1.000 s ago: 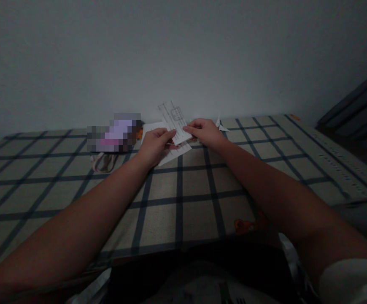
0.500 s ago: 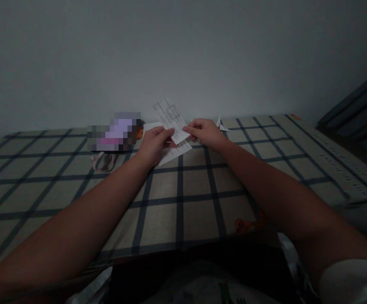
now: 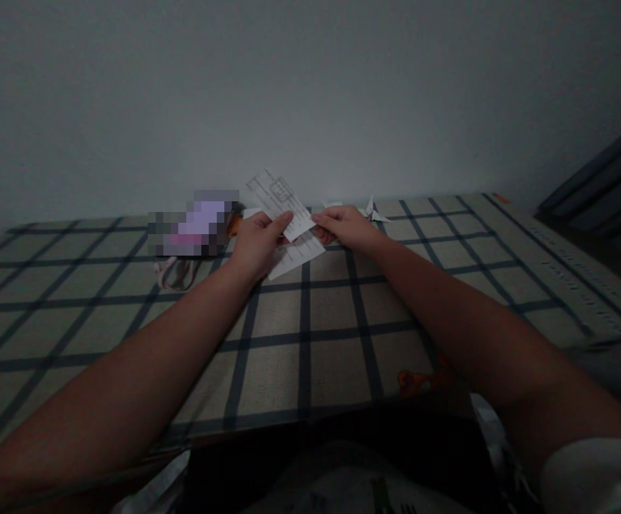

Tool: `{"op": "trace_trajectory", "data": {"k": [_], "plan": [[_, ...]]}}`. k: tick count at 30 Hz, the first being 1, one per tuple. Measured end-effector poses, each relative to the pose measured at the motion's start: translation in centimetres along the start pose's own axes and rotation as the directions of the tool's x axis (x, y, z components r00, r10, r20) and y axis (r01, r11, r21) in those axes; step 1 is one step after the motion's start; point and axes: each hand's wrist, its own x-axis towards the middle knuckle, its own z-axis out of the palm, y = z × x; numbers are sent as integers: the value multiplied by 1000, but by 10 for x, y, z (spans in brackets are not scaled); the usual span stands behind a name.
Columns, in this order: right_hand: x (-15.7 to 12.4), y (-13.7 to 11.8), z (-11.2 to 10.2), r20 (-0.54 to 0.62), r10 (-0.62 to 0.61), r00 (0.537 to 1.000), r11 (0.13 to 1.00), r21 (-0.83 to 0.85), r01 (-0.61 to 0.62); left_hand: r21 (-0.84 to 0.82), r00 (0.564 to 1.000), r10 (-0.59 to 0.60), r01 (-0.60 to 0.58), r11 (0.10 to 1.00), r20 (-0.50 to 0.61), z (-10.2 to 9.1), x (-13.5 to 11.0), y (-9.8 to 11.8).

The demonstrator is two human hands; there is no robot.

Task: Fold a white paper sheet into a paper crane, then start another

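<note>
A printed sheet of paper [image 3: 278, 198] is held up at a slant between my two hands, over the far part of the table. My left hand [image 3: 260, 243] pinches its lower left part, thumb on top. At the paper's right corner, the thumb and fingers of my right hand [image 3: 350, 227] are closed on the edge. Beneath lies another printed sheet [image 3: 300, 255] on the cloth, partly covered by my left hand and the raised paper. A folded white paper crane [image 3: 375, 211] sits just behind my right hand, which hides part of it.
A checked cloth [image 3: 332, 300] covers the table, which meets a plain wall [image 3: 310, 93]. Left of my hands lies a blurred purple item [image 3: 200, 221] with a pale strap [image 3: 175, 275]. Something orange [image 3: 415, 382] is near the front edge, under my right forearm.
The held sheet has shifted left and turned slightly, with its top end farther left. My left hand has moved slightly left. More white paper shows behind my right hand.
</note>
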Motion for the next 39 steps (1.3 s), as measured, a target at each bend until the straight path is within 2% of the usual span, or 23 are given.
{"op": "trace_trajectory", "data": {"k": [7,13,17,23,29,36,39], "plan": [[-3,-4,1,28,-12,1000,999,-41,14,-26,999,5,-4,1000,36,0,-1,-2],[-3,-3,3,20,-8,1000,999,38,7,101,998,17,-22,995,57,-1,-5,3],[-1,2,1,23,-20,1000,999,46,19,99,992,13,-25,995,123,2,-9,6],[-2,1,1,65,-23,998,1000,7,23,44,997,47,-50,998,64,-1,-3,4],[1,-1,3,4,-8,1000,993,115,8,90,992,-14,2,996,125,1,-5,4],[4,5,1,-19,3,1000,983,186,1,73,991,-2,-8,997,131,4,-8,7],[4,3,2,-34,50,998,970,241,-41,82,990,-5,-6,997,139,2,-7,5]]}}
